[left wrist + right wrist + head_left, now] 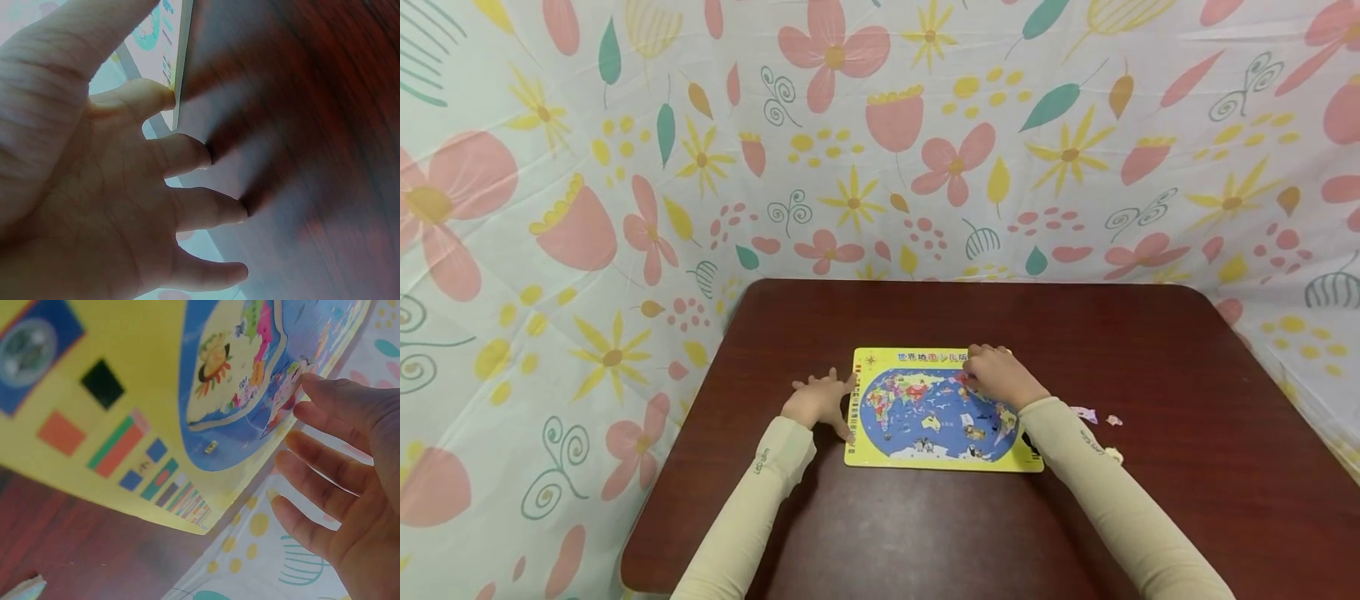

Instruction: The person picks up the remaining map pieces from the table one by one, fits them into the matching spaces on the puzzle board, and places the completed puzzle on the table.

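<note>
A world-map puzzle board (880, 460) with a yellow border and blue oceans lies on the table. My left hand (818, 402) is at its left side, fingers spread; in the left wrist view the index fingertip meets the board's edge. Over the upper right part of the map is my right hand (1002, 377). Its thumb and index finger pinch a small colourful puzzle piece (286, 400), seen in the right wrist view, while the other fingers are loosely bent. From the head, that hand partly covers the board's top right area.
Several small loose puzzle pieces lie right of the board beside the right sleeve, including a purplish one (1084, 414), a pinkish one (1115, 420) and a cream one (1114, 455). The dark brown table (1187, 375) has rounded corners. Flower-patterned cloth (850, 167) hangs behind and at the sides.
</note>
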### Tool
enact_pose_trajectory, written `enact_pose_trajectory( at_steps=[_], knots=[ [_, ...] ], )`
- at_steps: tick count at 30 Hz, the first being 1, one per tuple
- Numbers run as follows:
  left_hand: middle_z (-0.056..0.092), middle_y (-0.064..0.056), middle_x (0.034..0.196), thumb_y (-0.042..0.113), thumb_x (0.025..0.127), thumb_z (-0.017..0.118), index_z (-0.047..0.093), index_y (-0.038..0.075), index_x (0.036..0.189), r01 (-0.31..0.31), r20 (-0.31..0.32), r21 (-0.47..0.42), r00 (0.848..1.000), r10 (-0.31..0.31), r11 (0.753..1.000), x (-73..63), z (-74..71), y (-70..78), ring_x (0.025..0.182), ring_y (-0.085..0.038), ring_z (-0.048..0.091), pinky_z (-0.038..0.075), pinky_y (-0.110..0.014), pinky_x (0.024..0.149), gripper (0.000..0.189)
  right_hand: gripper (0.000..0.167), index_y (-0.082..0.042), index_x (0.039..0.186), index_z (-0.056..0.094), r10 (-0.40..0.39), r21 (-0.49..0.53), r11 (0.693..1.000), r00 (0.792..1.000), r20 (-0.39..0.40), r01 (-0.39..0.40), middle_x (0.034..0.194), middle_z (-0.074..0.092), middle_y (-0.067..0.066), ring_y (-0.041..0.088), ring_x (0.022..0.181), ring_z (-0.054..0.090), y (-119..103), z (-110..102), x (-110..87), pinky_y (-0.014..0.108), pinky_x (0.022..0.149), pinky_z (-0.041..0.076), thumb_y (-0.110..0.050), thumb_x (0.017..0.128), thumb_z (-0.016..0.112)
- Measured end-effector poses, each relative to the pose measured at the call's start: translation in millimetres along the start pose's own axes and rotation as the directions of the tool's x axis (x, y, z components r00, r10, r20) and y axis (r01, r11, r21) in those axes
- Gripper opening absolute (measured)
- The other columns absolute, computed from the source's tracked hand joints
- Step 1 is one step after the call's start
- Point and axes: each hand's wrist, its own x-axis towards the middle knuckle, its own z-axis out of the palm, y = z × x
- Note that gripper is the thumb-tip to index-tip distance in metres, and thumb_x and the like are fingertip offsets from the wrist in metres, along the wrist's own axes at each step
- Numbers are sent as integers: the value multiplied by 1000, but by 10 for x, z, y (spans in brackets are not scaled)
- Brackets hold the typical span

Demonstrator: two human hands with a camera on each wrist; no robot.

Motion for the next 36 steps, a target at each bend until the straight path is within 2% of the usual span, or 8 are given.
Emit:
enact_pose_trajectory(
  at_steps=[5,9,16,20,24,30,36],
  knots=[
    [15,-26,165,43,73,91,24,19,163,-1,4,-5,1000,1,1000,-11,0,-1,142,-61,20,17,-79,106,115,9,-6,96,79,8,48,999,1000,-19,-7,90,64,7,20,76,58,10,-30,-28,41,70,49,-13,90,78],
    [15,-26,164,43,73,91,24,18,163,-9,3,-9,1000,9,1000,-10,11,11,141,-62,21,18,-79,106,115,8,-4,98,77,-11,50,999,999,-36,13,89,64,7,21,75,59,27,-88,-90,41,66,50,-9,92,74],
    [17,-29,163,42,72,92,25,15,163,-24,-7,-13,1000,24,1000,-7,28,14,140,-63,21,21,-78,106,115,21,0,110,75,40,51,998,999,-16,-39,101,66,13,29,89,65,105,-251,-220,49,78,54,-12,92,75],
    [18,-30,162,42,72,92,26,14,162,-31,-12,-8,999,31,999,-26,11,15,139,-64,22,22,-78,106,115,24,1,113,74,44,27,999,999,-17,-43,103,65,15,33,90,66,173,-350,-333,50,75,54,-12,93,74],
    [18,-30,162,41,72,92,26,14,162,-29,-11,-8,1000,29,1000,-32,16,5,139,-64,23,24,-77,106,115,24,2,111,75,58,12,998,998,-33,-58,101,65,15,33,89,65,251,-403,-459,51,74,53,-12,92,75],
    [19,-31,161,41,70,94,26,14,162,-46,-15,-11,999,46,999,-44,24,6,139,-63,24,24,-76,106,118,16,-1,104,76,95,25,995,995,-45,-94,88,63,9,22,73,58,388,-409,-672,42,64,50,-9,90,75],
    [18,-33,161,40,70,94,25,15,163,-63,-26,-39,998,62,997,-36,9,3,138,-66,22,22,-77,106,118,6,-6,94,77,112,45,993,993,-33,-111,88,63,7,23,76,60,488,-411,-877,45,65,53,-6,88,76]
  ],
)
